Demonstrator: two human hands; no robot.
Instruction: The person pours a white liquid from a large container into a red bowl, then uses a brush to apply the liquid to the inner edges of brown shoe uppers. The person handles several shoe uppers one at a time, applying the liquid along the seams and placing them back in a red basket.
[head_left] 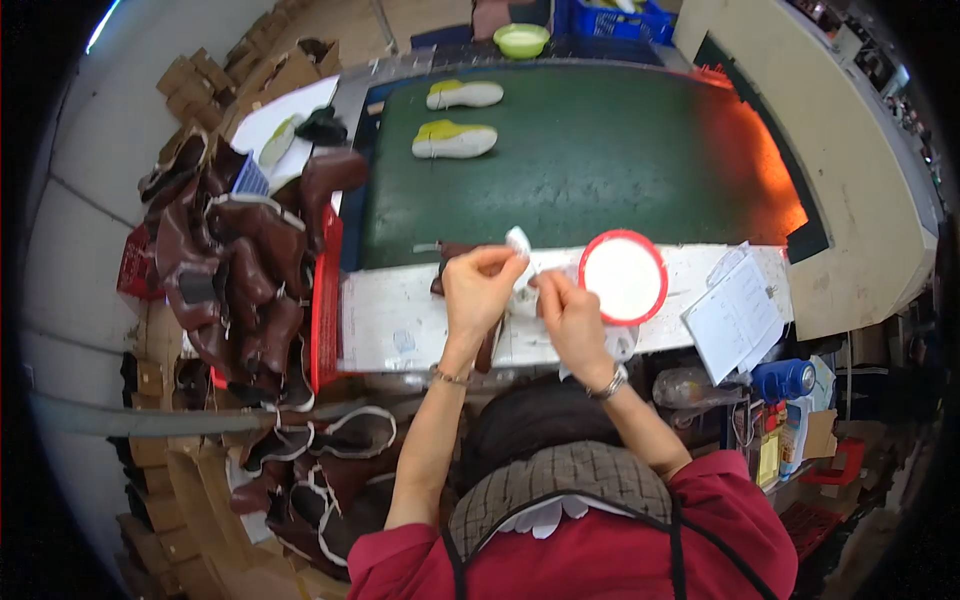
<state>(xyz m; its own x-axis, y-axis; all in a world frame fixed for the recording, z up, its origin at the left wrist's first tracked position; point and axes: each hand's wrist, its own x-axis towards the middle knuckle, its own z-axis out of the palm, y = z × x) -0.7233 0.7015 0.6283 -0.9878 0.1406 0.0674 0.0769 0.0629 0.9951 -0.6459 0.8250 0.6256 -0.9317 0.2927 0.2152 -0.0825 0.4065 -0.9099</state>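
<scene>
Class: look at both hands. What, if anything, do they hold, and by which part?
Both the left hand and right hand pinch a small white piece by its edges; what it is cannot be told.

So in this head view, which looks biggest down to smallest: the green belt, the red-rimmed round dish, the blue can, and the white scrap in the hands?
1. Green belt, by far.
2. Red-rimmed round dish.
3. Blue can.
4. White scrap, though the left hand and right hand partly hide it, so its rank against the can is unsure.

Single head-worn fisheye view, looking steeply down, hands [525, 295] close over white bench [400, 320], green belt [600, 160] beyond
</scene>
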